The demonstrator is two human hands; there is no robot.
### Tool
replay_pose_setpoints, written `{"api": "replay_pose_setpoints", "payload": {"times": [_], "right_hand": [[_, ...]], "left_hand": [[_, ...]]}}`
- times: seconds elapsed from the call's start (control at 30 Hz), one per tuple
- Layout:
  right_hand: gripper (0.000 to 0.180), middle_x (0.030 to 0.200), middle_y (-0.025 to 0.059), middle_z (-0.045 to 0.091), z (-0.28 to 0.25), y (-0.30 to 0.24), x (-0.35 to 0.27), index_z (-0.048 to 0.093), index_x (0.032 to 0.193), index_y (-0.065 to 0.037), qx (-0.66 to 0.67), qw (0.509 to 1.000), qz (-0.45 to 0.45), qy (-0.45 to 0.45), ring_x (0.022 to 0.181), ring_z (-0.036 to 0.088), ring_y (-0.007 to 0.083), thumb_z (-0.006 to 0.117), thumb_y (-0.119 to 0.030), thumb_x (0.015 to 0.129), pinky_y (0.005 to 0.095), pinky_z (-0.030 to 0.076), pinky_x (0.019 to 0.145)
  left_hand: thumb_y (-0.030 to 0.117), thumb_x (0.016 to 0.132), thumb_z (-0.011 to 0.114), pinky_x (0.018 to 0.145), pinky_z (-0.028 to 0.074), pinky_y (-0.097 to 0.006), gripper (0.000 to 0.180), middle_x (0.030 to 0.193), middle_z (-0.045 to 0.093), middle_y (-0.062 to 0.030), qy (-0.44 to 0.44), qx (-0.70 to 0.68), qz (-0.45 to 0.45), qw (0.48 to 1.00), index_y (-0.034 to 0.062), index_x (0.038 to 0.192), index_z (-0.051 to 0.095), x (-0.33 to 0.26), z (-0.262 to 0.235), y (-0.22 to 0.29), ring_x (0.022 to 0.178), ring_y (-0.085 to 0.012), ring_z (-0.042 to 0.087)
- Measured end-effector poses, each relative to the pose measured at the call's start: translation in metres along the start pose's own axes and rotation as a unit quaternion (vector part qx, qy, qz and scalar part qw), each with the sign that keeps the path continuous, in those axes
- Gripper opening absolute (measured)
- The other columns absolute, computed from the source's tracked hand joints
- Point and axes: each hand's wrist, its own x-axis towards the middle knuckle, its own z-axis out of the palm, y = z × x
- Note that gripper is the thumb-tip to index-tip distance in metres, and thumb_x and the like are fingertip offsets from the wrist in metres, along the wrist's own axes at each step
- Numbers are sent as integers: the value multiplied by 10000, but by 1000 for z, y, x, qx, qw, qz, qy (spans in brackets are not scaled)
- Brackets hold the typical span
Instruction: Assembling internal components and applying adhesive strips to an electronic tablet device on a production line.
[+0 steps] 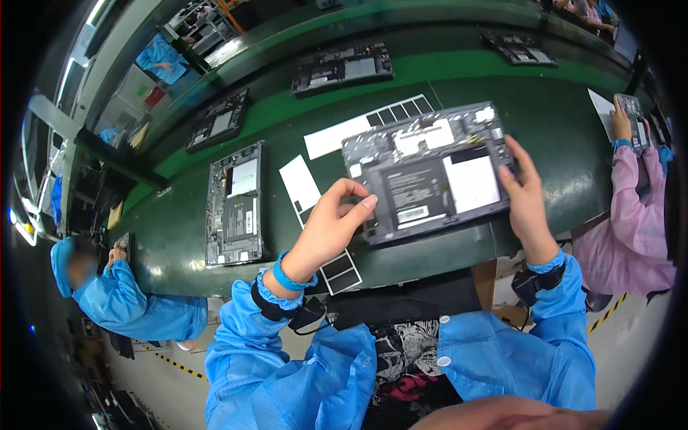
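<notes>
An opened tablet (430,175), back cover off with its dark battery and boards showing, lies tilted on the green conveyor belt (545,115). My right hand (527,201) grips its right edge. My left hand (333,222) pinches at the tablet's lower left corner, thumb and forefinger close together. Under that hand lies a white backing sheet (301,183) with dark rectangular stickers, some near the front edge (342,271).
Another open tablet (235,204) lies to the left on the belt, with more (342,68) (218,120) (519,49) farther back. A second sticker sheet (365,123) lies behind. A person in blue (129,301) sits at left, one in pink (634,208) at right.
</notes>
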Motion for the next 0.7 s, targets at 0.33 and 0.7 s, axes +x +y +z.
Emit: {"api": "replay_pose_setpoints", "payload": {"times": [0.33,0.7], "right_hand": [[301,1032,92,616,-79,57,272,615,1124,14,7,981,-23,194,913,577,167,618,8,823,267,441,814],[279,1013,157,652,-18,73,282,640,1028,-57,-482,786,-336,195,1014,579,345,648,-250,827,396,444,889]], "left_hand": [[286,903,568,946,401,-356,358,1164,531,-64,35,64,9,997,67,1182,520,58,-55,73,1131,-181,479],[310,873,617,963,419,-456,496,1336,447,-123,175,86,-197,961,29,1268,511,230,-170,8,1237,-345,398]]}}
